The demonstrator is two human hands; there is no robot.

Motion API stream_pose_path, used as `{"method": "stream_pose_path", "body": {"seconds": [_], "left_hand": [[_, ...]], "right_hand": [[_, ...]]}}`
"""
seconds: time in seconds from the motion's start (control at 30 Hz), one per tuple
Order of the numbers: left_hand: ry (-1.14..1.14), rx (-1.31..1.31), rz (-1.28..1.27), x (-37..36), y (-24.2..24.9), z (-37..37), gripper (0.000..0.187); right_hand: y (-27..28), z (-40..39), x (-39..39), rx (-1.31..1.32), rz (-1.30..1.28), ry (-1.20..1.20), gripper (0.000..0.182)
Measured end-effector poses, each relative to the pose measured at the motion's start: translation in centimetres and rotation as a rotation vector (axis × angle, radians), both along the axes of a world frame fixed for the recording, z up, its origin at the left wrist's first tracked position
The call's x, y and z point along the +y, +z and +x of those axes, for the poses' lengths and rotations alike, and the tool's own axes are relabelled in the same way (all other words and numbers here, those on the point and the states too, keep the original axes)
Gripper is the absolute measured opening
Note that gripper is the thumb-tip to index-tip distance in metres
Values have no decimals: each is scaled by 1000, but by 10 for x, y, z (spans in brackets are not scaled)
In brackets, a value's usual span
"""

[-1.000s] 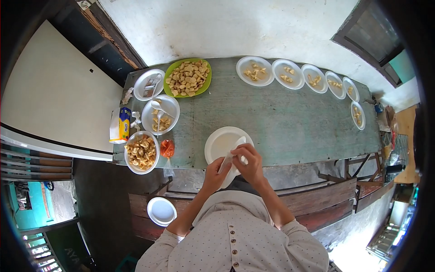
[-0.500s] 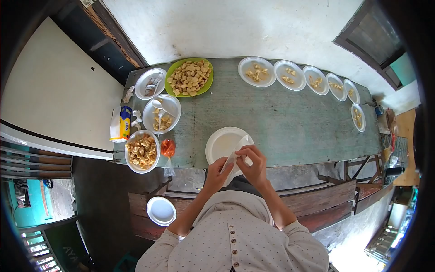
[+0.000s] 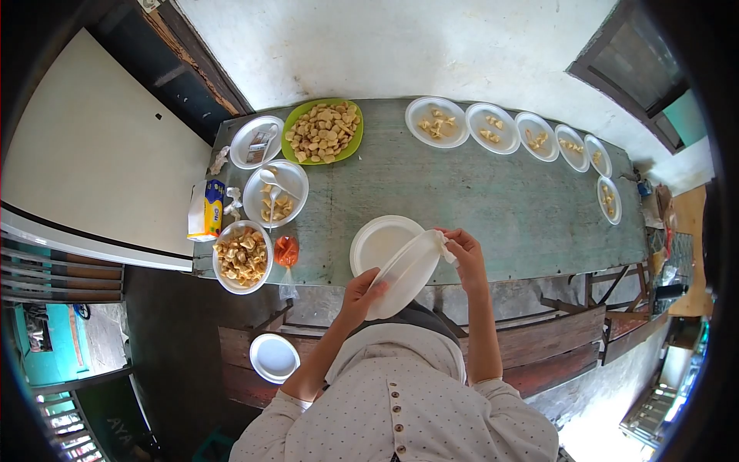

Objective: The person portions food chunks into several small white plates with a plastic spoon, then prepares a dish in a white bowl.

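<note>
- Right grip (image 3: 466, 260), now farther right, pinches tissue (image 3: 446, 246) at the far rim of the plate (image 3: 410, 268).
- Left grip (image 3: 360, 297) clasps the tilted plate, long axis slanting near-left to far-right.

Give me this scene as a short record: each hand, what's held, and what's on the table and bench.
Left hand: grips the white plate, which is tilted
Right hand: at the plate's rim, pinching what looks like a crumpled tissue
Near table edge: another plate, partly hidden behind the held one
Far left: green bowl piled with food pieces
Left side: red-filled bag
Far and right edges: six plates with small portions
Bench: white dish
</note>
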State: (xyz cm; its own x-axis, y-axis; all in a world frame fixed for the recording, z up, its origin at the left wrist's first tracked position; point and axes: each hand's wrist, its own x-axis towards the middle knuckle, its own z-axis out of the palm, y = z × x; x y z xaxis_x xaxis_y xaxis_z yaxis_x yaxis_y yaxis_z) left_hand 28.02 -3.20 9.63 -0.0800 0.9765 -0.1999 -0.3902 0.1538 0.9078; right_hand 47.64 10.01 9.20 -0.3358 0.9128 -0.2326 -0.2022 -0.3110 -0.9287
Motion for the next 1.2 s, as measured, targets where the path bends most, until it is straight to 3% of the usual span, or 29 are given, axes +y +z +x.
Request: {"method": "stream_pose_path", "body": {"seconds": [0.3, 0.47, 0.53, 0.63, 0.8, 0.93, 1.2], "left_hand": [[-28, 11, 114, 8, -2, -8, 19], [-193, 72, -106, 10, -9, -5, 20], [-150, 58, -93, 10, -5, 0, 22], [-75, 57, -78, 10, -8, 3, 25], [38, 13, -58, 10, -18, 7, 30], [104, 32, -38, 11, -20, 6, 32], [73, 21, -103, 12, -11, 2, 33]], "right_hand": [[8, -2, -1, 10, 46, 7, 10], [10, -18, -10, -130, 87, 53, 12], [11, -29, -16, -241, 182, 25, 13], [30, -46, -32, -529, 596, -80, 12], [24, -67, -63, -468, 833, 54, 18], [23, -66, -65, -569, 1018, 99, 23], [14, -59, -31, -574, 877, -245, 19]]}}
